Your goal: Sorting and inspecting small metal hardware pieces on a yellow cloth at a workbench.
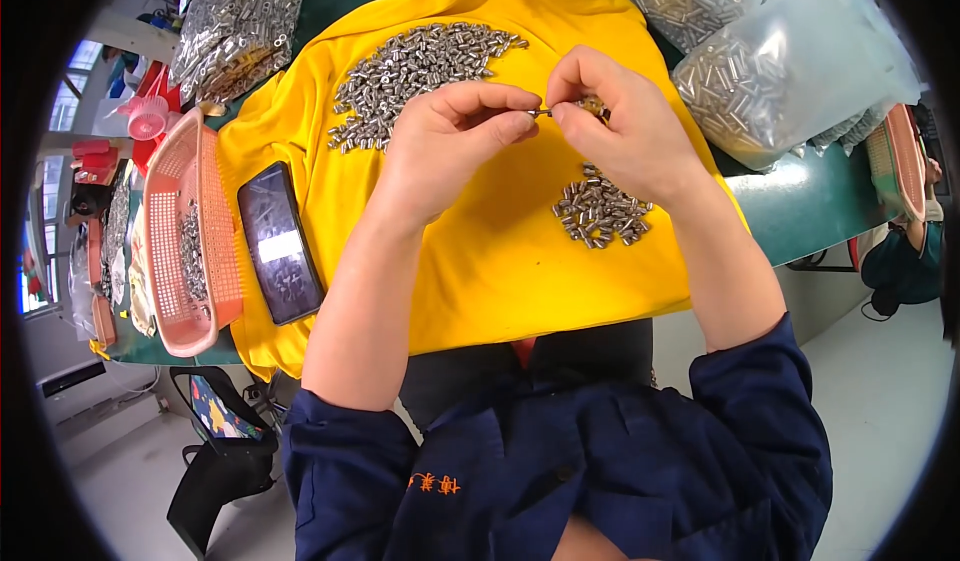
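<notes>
Over the yellow cloth [480, 281], my two hands meet with their fingertips almost touching. My left hand [450, 141] pinches one end of a small, thin metal part [543, 112], whose exact kind is too small to make out. At its other end, the thumb and forefinger of my right hand [625, 126] are closed on it. Some small brassy metal pieces [594, 108] show among the right hand's curled fingers. Behind my left hand spreads a large pile of short metal cylinders [420, 66]. A smaller pile of similar cylinders [602, 209] lies below my right hand.
A dark phone [280, 243] lies left on the cloth, beside a pink plastic basket [220, 261] holding small metal parts. Clear bags of metal parts [735, 91] stand at the right on the green table [810, 206]; another bag [240, 26] is far left. A person [905, 266] is at far right.
</notes>
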Available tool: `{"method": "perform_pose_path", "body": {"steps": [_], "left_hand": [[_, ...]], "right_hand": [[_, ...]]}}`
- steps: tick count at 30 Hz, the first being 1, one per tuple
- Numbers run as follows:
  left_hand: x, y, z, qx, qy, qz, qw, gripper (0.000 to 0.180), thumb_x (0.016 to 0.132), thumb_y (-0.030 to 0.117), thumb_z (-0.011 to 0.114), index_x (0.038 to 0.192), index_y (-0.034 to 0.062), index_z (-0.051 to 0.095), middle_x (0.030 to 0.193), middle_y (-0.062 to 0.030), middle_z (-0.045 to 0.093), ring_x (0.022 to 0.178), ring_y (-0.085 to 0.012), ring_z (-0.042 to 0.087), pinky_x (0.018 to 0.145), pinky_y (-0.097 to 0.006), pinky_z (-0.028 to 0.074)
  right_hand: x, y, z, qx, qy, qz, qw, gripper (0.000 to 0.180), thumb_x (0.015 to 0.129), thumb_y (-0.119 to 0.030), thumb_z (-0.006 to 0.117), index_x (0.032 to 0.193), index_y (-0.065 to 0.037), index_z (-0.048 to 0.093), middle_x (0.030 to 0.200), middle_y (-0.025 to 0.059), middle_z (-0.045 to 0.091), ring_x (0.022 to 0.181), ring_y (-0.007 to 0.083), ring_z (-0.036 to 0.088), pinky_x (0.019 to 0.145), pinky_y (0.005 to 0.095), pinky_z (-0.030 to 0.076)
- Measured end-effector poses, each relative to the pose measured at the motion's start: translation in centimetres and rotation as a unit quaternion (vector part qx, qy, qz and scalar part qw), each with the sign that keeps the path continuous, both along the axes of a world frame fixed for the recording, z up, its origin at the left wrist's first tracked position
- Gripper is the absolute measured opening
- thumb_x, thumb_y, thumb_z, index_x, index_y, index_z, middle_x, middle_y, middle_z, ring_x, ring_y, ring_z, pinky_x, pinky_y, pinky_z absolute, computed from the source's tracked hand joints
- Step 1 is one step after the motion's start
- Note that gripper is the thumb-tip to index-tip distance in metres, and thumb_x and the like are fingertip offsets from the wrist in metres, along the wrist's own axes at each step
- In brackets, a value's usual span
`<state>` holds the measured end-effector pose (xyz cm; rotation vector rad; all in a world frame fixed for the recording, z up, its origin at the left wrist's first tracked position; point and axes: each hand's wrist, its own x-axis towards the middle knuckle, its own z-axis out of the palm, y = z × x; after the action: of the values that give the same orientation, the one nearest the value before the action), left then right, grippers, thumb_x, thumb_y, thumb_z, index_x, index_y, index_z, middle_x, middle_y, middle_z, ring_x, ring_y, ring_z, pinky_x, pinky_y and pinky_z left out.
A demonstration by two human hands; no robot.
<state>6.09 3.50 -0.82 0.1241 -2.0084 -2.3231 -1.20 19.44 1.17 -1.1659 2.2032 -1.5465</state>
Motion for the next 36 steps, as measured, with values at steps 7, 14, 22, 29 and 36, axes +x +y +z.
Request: {"method": "perform_pose_path", "body": {"steps": [7,14,22,29,36], "left_hand": [[-0.2,0.3,-0.1,-0.052,0.003,0.017,0.999,0.014,0.076,0.001,0.058,0.089,-0.0013,0.061,0.080,-0.0046,0.062,0.074,-0.0093,0.058,0.068,-0.019,0.046],[-0.3,0.4,-0.6,-0.053,0.005,0.051,0.997,0.012,0.075,0.001,0.059,0.086,-0.0023,0.061,0.079,-0.0047,0.062,0.073,-0.0089,0.058,0.067,-0.019,0.046],[-0.3,-0.6,-0.2,-0.097,-0.026,0.059,0.993,0.012,0.076,0.002,0.057,0.088,0.0008,0.059,0.079,-0.0043,0.060,0.072,-0.0099,0.058,0.067,-0.020,0.046],[-0.5,-0.5,-0.7,-0.323,0.082,0.018,0.943,0.018,0.082,-0.002,0.047,0.096,-0.0025,0.057,0.084,-0.0050,0.058,0.077,-0.0127,0.057,0.072,-0.021,0.045],[-0.4,-0.5,-0.6,0.023,-0.010,0.012,1.000,0.015,0.082,0.001,0.050,0.095,-0.0007,0.055,0.093,-0.0076,0.058,0.086,-0.0157,0.056,0.075,-0.026,0.047]], "right_hand": [[0.4,-0.2,-0.2,0.049,0.065,-0.018,0.997,0.009,0.070,-0.009,0.050,0.077,-0.003,0.047,0.063,0.0111,0.053,0.056,0.0245,0.052,0.053,0.0317,0.041],[0.8,-1.0,-1.1,0.015,0.174,-0.053,0.983,0.009,0.072,-0.007,0.050,0.078,-0.004,0.045,0.061,0.0123,0.052,0.056,0.0280,0.052,0.052,0.0337,0.041],[-0.6,0.0,-1.2,-0.047,-0.051,-0.067,0.995,0.009,0.074,-0.008,0.049,0.080,-0.002,0.048,0.067,0.0076,0.052,0.056,0.0157,0.049,0.052,0.0270,0.040],[-0.4,-0.2,-0.7,-0.030,0.077,-0.075,0.994,0.009,0.073,-0.008,0.049,0.079,-0.002,0.048,0.068,0.0092,0.052,0.058,0.0172,0.050,0.054,0.0266,0.040],[-0.1,-0.3,-0.8,-0.052,-0.001,-0.048,0.998,0.008,0.073,-0.008,0.049,0.078,-0.002,0.047,0.067,0.0047,0.050,0.060,0.0117,0.047,0.054,0.0238,0.039]]}}
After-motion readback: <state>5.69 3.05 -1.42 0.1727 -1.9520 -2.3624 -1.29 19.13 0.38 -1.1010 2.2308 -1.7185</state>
